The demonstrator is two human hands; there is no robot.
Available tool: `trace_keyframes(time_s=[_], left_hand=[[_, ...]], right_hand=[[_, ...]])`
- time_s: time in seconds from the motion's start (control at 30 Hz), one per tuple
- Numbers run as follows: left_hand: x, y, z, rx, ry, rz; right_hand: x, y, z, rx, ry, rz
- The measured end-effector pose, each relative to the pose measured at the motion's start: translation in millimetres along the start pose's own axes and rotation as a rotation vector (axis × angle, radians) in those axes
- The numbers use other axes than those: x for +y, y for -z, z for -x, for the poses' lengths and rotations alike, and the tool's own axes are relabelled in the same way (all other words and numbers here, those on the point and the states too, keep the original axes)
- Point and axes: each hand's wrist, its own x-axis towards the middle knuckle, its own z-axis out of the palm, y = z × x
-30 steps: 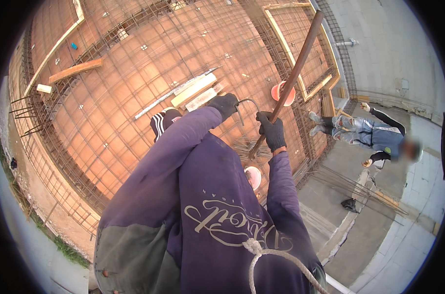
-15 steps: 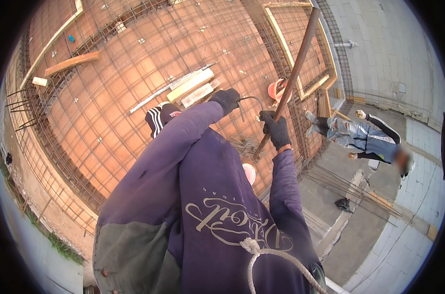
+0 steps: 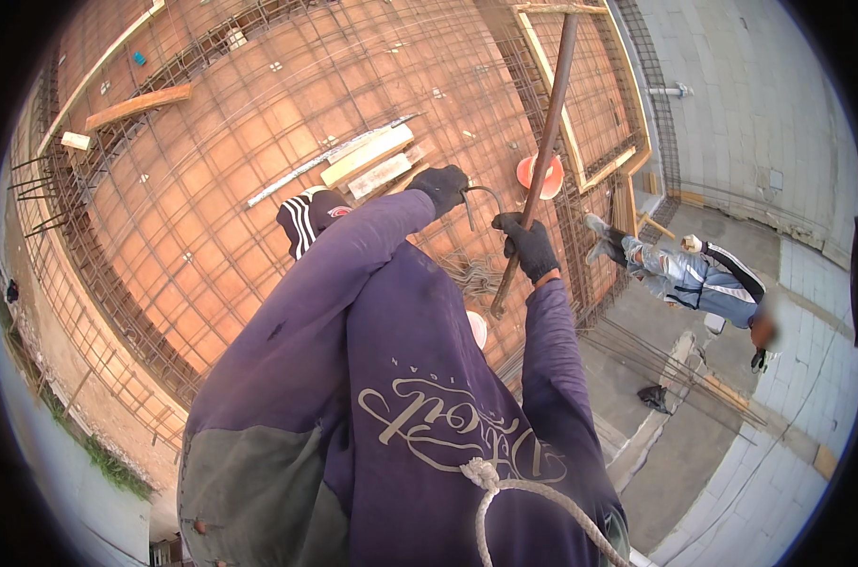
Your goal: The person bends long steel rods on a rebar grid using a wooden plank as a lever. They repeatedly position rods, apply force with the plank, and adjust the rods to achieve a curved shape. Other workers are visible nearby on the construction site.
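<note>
My left hand [image 3: 438, 189], in a black glove, is closed on a thin bent steel rod [image 3: 494, 195] that curves toward my other hand. Also gloved in black, my right hand [image 3: 531, 248] grips a long brown metal bar [image 3: 550, 123] near its lower end. The bar slants up and away, and its bottom tip [image 3: 498, 310] hangs over the mesh. The rod's far end comes close to my right fingers; whether they touch I cannot tell. Below my hands lies a heap of loose wire or rods [image 3: 473, 274].
Rebar mesh [image 3: 259, 113] covers the orange panels. Wood offcuts [image 3: 368, 156] lie beyond my left arm, a red bucket [image 3: 540, 178] past the bar. A timber frame [image 3: 590, 184] stands far right. Another person [image 3: 698, 279] is on the lower concrete at right, near long rods [image 3: 675, 369].
The bar has swung a little more upright, its top end moving left and uncovering more of the red bucket. My hands have hardly moved. The other person's arms and body have shifted slightly.
</note>
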Motion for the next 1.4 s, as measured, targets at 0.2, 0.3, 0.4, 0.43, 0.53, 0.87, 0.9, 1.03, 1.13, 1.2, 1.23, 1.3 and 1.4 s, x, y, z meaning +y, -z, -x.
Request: trace_keyframes(time_s=[0.2,0.3,0.4,0.43,0.53,0.87,0.9,1.03,1.13,1.2,1.23,1.3,1.4], left_hand=[[1.5,1.5,1.5,-0.025,0.051,0.024],[0.2,3.7,3.6,-0.017,0.025,0.037],[-1.5,4.7,7.3,0.016,-0.013,0.026],[-1.8,4.8,9.4,0.031,-0.025,0.03],[-2.5,5.4,16.4,0.05,-0.01,0.089],[-3.3,14.4,31.3,0.12,-0.156,-0.138],[-4.7,16.7,30.3,0.134,-0.117,-0.104],[-15.7,22.0,25.7,0.113,0.02,-0.05],[-31.3,24.7,22.5,0.198,0.046,-0.027],[-44.4,28.2,21.3,0.277,0.017,-0.05],[-51.2,30.7,20.1,0.293,0.041,0.009],[-64.3,38.0,18.7,0.292,0.018,-0.008],[-76.4,46.8,16.2,0.286,0.03,-0.017]], right_hand=[[2.4,-11.0,-2.2,0.027,-0.017,-0.02],[10.4,-31.2,-9.2,0.079,-0.056,-0.014],[21.9,-55.2,-13.9,0.083,-0.062,-0.05],[25.6,-62.1,-14.0,0.075,-0.047,-0.081],[32.7,-73.9,-11.9,0.031,-0.062,-0.164],[35.3,-96.0,17.9,0.064,-0.14,-0.277],[41.2,-96.2,24.5,0.078,-0.167,-0.26],[94.9,-93.2,76.7,0.12,-0.307,-0.114],[149.6,-95.6,139.0,0.116,-0.355,0.061],[178.6,-98.8,182.0,0.217,-0.304,0.063],[190.0,-95.6,200.2,0.207,-0.276,0.11],[206.0,-87.9,228.1,0.135,-0.395,0.195],[214.7,-87.6,242.9,0.114,-0.421,0.185]])
